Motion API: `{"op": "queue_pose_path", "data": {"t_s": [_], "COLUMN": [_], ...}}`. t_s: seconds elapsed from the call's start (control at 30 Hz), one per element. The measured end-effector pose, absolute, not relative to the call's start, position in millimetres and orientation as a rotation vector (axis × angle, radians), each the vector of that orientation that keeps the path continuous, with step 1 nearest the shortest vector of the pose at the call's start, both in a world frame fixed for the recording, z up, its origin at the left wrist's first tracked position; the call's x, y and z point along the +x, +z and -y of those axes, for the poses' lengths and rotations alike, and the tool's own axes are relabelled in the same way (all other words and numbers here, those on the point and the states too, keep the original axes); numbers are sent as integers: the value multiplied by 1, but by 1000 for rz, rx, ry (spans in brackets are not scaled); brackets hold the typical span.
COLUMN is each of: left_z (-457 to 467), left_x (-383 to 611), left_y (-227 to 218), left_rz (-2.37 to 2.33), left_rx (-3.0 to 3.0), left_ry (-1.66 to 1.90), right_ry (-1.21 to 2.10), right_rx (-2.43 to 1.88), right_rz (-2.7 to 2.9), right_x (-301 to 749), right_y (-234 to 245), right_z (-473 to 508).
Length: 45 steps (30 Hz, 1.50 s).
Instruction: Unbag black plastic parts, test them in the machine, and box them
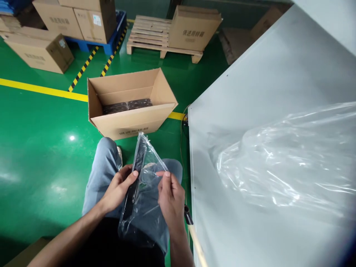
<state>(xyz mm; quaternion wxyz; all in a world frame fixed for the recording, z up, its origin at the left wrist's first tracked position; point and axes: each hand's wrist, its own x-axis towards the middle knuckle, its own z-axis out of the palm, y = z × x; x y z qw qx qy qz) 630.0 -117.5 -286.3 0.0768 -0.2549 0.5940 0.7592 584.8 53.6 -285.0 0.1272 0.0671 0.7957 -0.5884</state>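
My left hand [118,188] grips a long flat black part [135,174] that sits inside a clear plastic bag [144,207] over my lap. My right hand [170,196] pinches the bag's edge on the other side, fingers closed on the film. The bag's upper corner points toward an open cardboard box [130,122] standing on the green floor just ahead of my knees. A row of dark flat parts [126,105] lies inside that box.
A grey-white table [264,92] fills the right side, with a heap of clear plastic bags [292,159] on it. Closed cartons [41,50] sit at far left, a wooden pallet [151,35] with a carton [193,29] at the back. Yellow floor lines [41,89] cross the floor.
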Motion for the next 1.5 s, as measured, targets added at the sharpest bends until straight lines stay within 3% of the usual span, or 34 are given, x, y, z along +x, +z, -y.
{"op": "queue_pose_path", "data": {"t_s": [0.2,0.4,0.63,0.93,1.5], "left_z": [120,106,120,117,125], "left_x": [635,645,650,647,641], "left_y": [-290,-283,-280,-274,-285], "left_rz": [-2282,-2306,-1827,-1563,-1092], "left_rx": [-850,-739,-538,-747,-596], "left_ry": [1889,1840,2132,2263,2486], "right_ry": [-1725,-1749,-2061,-2135,-2195], "right_rx": [-82,131,555,570,607], "right_rz": [-2438,-2769,-2232,-2168,-1866], "right_x": [573,555,545,550,543], "right_y": [-281,-274,-268,-259,-270], "right_z": [-64,-52,-47,-49,-49]}}
